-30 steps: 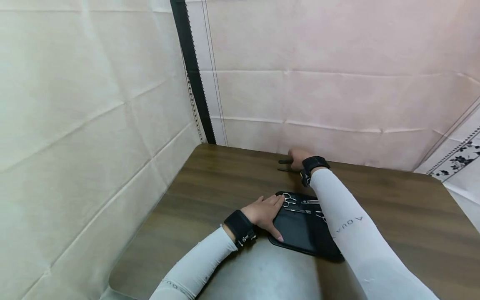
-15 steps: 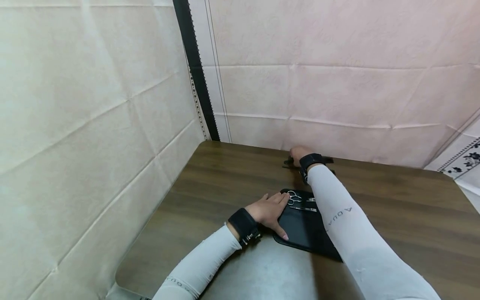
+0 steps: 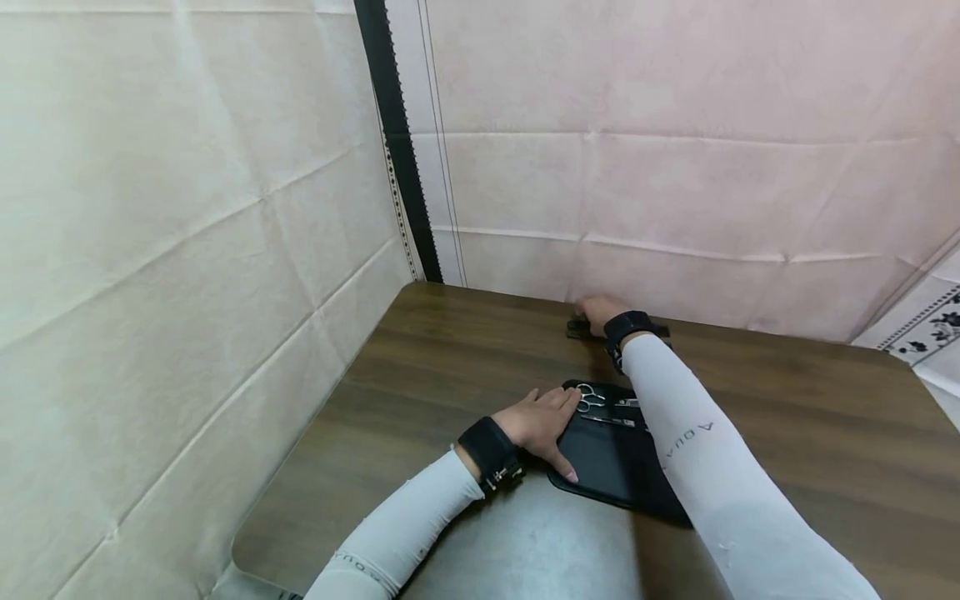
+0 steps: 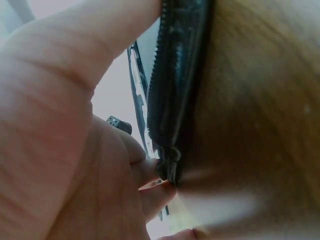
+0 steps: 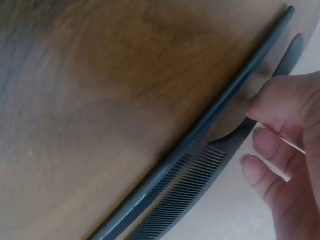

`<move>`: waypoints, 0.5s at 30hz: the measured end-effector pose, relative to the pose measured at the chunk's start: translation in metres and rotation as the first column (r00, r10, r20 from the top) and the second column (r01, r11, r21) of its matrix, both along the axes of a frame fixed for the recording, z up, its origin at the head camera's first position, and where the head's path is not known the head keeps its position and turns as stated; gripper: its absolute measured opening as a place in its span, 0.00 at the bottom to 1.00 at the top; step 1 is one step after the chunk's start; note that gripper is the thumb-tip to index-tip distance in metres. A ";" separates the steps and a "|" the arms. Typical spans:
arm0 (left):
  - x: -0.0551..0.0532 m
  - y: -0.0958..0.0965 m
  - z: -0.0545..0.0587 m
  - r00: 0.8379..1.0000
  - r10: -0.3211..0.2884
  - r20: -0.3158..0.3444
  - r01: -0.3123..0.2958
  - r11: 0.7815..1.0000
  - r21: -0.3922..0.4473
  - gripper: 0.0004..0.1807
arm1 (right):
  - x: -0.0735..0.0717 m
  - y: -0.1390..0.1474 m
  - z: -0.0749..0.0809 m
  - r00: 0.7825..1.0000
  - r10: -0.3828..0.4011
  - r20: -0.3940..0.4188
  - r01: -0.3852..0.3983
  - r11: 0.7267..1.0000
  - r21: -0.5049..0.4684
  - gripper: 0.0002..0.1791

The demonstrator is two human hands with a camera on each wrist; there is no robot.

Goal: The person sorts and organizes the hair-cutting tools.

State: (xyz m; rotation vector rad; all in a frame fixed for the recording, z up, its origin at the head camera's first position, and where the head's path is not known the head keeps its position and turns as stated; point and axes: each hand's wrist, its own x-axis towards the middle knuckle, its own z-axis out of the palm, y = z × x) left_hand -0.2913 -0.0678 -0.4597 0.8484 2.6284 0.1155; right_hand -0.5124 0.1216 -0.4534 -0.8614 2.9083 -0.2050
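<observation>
My left hand (image 3: pixel 534 423) lies with straight fingers on the left edge of a black zippered case (image 3: pixel 607 471). In the left wrist view the case's zipper edge (image 4: pixel 167 75) runs between thumb and fingers. Silver scissors (image 3: pixel 589 398) and other metal tools lie across the case's upper part, partly hidden by my right sleeve. At the table's back edge my right hand (image 3: pixel 600 313) pinches a dark comb's handle (image 5: pixel 245 129) between thumb and finger. A second dark comb (image 5: pixel 200 130) with a long thin tail lies right beside it, almost parallel, their teeth sides facing.
The brown wood-grain table (image 3: pixel 420 358) meets a pale fabric backdrop (image 3: pixel 675 183) right behind my right hand. Another backdrop panel (image 3: pixel 187 292) stands along the left side. My right forearm passes over the case's right side.
The pinched comb has shifted rightward and come in close alongside the other comb, where a gap showed between them before. The left hand stays on the case; the head view has turned slightly.
</observation>
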 end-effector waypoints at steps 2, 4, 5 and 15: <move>0.002 0.001 -0.001 1.000 -0.005 0.007 0.005 1.000 -0.002 0.74 | 0.002 0.002 0.001 1.000 0.009 -0.006 -0.009 1.000 -0.006 0.20; 0.003 0.002 -0.001 1.000 -0.009 0.008 0.009 1.000 -0.006 0.74 | 0.002 0.005 0.003 0.999 0.032 -0.027 -0.032 0.999 -0.002 0.19; 0.003 0.002 -0.001 1.000 -0.010 0.008 0.010 1.000 -0.005 0.74 | 0.001 0.006 0.004 0.998 0.042 -0.039 -0.042 0.999 0.000 0.19; 0.000 -0.003 0.003 1.000 -0.020 0.011 0.020 1.000 0.009 0.73 | 0.007 0.012 0.049 0.995 0.052 -0.082 -0.065 0.985 -0.160 0.17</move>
